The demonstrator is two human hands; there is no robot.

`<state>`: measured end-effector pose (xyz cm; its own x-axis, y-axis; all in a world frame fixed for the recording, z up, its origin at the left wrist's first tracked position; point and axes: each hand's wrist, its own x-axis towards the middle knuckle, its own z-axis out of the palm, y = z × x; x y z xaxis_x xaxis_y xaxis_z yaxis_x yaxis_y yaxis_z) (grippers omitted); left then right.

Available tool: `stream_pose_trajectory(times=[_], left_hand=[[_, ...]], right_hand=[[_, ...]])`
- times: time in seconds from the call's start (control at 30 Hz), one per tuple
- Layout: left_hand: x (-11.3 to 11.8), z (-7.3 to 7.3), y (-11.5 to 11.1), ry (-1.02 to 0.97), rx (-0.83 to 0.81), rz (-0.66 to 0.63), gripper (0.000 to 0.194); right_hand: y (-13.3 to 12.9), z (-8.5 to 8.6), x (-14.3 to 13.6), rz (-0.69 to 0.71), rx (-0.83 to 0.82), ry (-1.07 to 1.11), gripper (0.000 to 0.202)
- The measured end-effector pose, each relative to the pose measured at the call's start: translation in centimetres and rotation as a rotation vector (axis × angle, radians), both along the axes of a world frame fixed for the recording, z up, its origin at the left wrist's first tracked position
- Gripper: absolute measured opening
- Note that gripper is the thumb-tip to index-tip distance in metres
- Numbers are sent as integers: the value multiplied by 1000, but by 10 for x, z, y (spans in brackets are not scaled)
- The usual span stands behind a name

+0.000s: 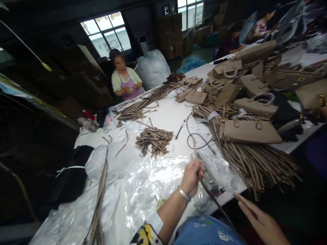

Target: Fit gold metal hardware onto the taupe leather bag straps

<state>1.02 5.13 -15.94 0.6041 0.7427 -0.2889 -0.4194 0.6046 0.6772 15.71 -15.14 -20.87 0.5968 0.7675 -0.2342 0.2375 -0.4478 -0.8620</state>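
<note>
My left hand point(193, 173), with a silver bracelet at the wrist, is closed around a taupe leather strap point(194, 148). One end of the strap points up past the fist, and a darker length runs down toward my blue apron point(209, 231). At the lower right is my right hand point(255, 214), its fingers stretched forward and pressed together near a thin, pale item that is too blurred to name. Beyond my left hand, a thin looped cord point(188, 127) lies on the table. A grey-green object point(208, 175) in clear plastic sits just right of my left hand.
A pile of short straps point(154, 140) lies mid-table. Taupe handbags point(250, 131) and long strap bundles point(258, 163) crowd the right side. Clear plastic sheeting point(150, 180) covers the near table. A person in a pink apron point(130, 83) is across the table; others are at the far right.
</note>
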Motion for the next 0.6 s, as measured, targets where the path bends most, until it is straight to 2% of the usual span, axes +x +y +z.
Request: stream_pose_trajectory(times=[0.07,0.13,0.2,0.23,0.3,0.37,0.4,0.5,0.6], left_hand=[[10,-20,-45,37,9,-115,45],[14,-36,-74,91,98,-204,54],[8,-46,-79,136,209,-292,61],[2,-49,-73,179,299,-338,61],[-15,-52,-43,386,574,-418,49],[-36,-55,6,777,904,-442,25],[-47,-59,34,903,924,-397,20],[-73,-74,117,1174,932,-261,26],[-85,-91,173,1344,978,-236,25]], right_hand=[[43,14,-13,54,27,141,55],[78,31,-24,80,14,305,61],[97,43,-30,53,3,425,60],[100,47,-31,37,19,469,55],[99,49,-30,-14,99,534,42],[93,47,-27,-81,179,615,35],[90,45,-26,-120,199,658,34],[86,45,-24,-241,199,761,38],[89,52,-23,-321,177,808,40]])
